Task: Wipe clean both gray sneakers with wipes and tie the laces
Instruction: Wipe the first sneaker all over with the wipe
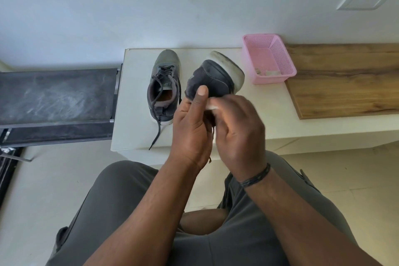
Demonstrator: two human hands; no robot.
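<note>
I count two sneakers: one (163, 84) on the table (259, 114), one (216, 75) in my left hand (192, 127). One wipe (212, 107) sits in my right hand (239, 127). One pink basket (269, 58). One wooden board (345, 80).

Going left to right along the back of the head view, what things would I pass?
Dark bench → laced sneaker standing on the white table → held sneaker gripped by the left hand → pink basket → wooden board.
</note>
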